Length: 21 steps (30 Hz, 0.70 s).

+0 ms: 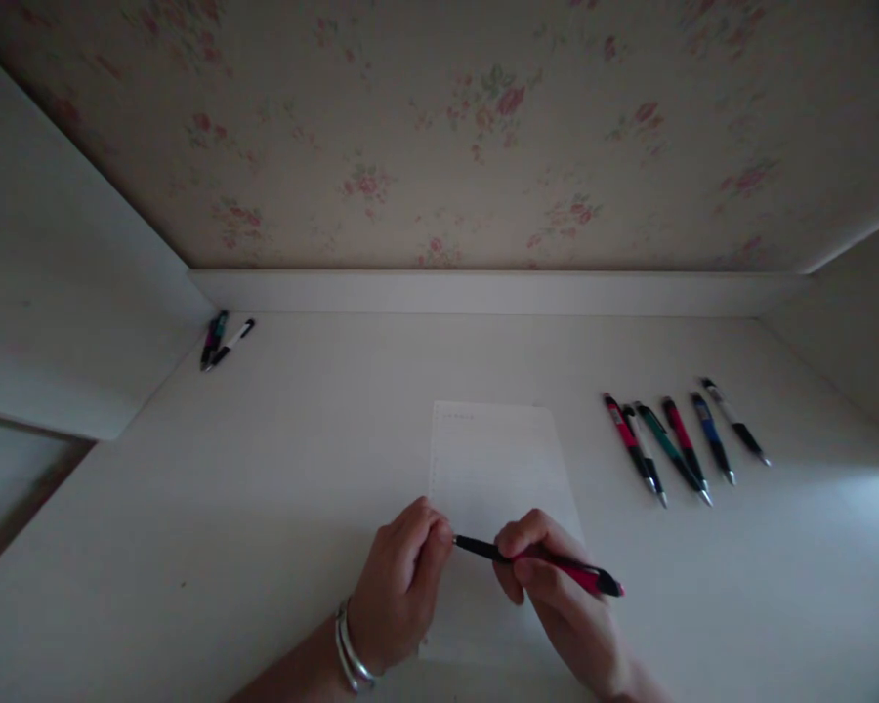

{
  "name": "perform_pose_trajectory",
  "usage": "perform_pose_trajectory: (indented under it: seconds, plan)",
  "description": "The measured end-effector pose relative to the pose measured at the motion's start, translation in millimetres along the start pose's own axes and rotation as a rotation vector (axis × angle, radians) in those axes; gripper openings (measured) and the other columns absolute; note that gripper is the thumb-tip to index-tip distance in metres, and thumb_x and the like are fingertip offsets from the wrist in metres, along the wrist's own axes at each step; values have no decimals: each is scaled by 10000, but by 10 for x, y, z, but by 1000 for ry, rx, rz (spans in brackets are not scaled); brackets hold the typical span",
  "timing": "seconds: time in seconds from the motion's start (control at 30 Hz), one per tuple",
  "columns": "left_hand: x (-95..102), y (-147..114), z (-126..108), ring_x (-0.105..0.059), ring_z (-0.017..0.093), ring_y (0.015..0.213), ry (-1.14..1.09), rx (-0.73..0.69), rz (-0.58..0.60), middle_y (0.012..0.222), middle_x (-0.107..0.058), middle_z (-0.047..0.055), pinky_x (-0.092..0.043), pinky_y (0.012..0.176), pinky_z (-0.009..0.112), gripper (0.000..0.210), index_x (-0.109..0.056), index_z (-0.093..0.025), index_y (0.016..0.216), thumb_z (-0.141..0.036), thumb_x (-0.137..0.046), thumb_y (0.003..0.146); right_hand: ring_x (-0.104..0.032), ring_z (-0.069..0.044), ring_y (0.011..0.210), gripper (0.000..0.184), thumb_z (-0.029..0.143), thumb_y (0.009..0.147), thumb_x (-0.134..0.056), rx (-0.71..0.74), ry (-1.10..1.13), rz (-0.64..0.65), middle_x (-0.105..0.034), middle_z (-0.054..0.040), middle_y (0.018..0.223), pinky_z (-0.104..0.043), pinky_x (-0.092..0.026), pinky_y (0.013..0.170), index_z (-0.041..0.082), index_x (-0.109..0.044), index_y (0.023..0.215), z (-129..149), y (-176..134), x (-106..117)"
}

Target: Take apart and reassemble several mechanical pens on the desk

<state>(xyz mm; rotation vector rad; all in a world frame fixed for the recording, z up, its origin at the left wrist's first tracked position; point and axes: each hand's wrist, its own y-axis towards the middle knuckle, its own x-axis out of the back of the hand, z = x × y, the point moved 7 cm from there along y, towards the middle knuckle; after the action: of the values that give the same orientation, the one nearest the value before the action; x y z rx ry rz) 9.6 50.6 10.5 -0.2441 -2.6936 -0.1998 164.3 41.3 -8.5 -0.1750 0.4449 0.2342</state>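
Observation:
My right hand (553, 586) grips a red and black pen (483, 549) by its middle, the pen lying nearly level with its tip toward the left. At that tip, the closed fingers of my left hand (404, 576) meet the pen's metal end; whether they pinch a small part there is hidden. Two silver bangles (350, 646) circle the left wrist. Under both hands lies a sheet of lined paper (502, 459) with faint writing along its top.
Right of the paper, several pens (674, 444) in red, white, green and blue lie slanted side by side. A few more pens (224, 342) rest in the far left corner of the white desk (322, 410). A floral wall (366, 137) rises behind the desk.

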Motion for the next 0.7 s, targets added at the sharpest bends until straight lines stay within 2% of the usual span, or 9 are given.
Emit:
perform_pose_trajectory:
  seconds: [0.17, 0.33, 0.43, 0.6, 0.7]
  plan:
    - [-19, -10, 13, -394, 117, 525, -40, 26, 39, 580, -388, -44, -329, 534, 237, 348, -407, -213, 682, -286, -375, 1021, -461, -135, 582, 175, 370, 874, -654, -13, 52, -5, -561, 10, 628, -285, -303, 568, 196, -677, 880, -5, -2, 11]
    - [21, 13, -97, -550, 137, 702, -39, -113, 21, 773, -569, 19, -423, 650, 234, 180, -564, -189, 867, -229, -444, 995, -519, -138, 585, 223, 405, 941, -590, -64, 16, 17, -621, -6, 648, -281, -357, 578, 188, -640, 925, -18, 37, -55]
    - [9, 19, -111, -591, 147, 772, -13, -145, 22, 855, -613, 40, -459, 698, 238, 114, -591, -191, 959, -188, -479, 980, -562, -147, 606, 249, 408, 968, -555, -86, -21, -17, -654, -24, 694, -291, -409, 595, 186, -633, 888, -24, 75, -61]
    - [5, 20, -140, -609, 139, 730, 8, -192, 8, 825, -631, 34, -479, 666, 223, 77, -605, -189, 951, -155, -536, 953, -545, -134, 568, 266, 412, 950, -583, -95, 29, -61, -639, -15, 648, -270, -391, 541, 184, -646, 826, -32, 101, -35]
    - [41, 18, -184, -624, 133, 728, -2, -259, -33, 809, -643, 29, -488, 664, 212, 101, -612, -187, 957, -106, -557, 933, -531, -137, 552, 342, 481, 953, -552, -117, -8, -66, -632, -17, 619, -276, -378, 531, 173, -698, 978, -72, 93, -5]
